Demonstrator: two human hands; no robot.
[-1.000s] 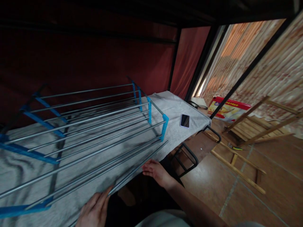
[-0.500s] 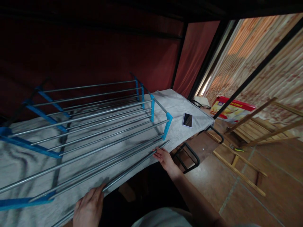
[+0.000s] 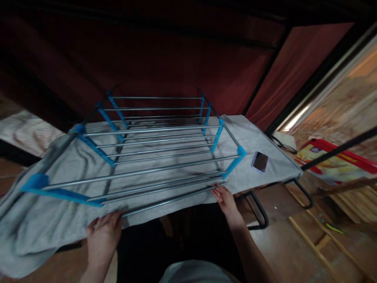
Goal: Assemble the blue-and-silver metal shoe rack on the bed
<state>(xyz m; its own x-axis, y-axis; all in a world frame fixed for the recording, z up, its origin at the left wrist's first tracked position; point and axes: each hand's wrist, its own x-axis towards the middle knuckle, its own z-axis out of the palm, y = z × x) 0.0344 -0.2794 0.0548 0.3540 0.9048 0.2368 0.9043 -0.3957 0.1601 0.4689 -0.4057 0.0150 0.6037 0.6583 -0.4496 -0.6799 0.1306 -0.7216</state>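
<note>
Crosswise, a metal rod (image 3: 167, 201) lies along the near edge of the cloth-covered surface (image 3: 200, 204), lower centre of the frame, its long axis rising slightly to the right and roughly in line with the front bars of the blue-cornered rack (image 3: 159, 169) just beyond it. Both hands are at it: the left hand (image 3: 104, 228), lower left, has its grip closed over the rod near one end, palm down, knuckles up; the right hand (image 3: 223, 196), right of centre, reaches up and leftward, fingertips touching the rod near the other end, though whether they clamp it I cannot tell. A phone (image 3: 260, 162) lies near, farther right.
</note>
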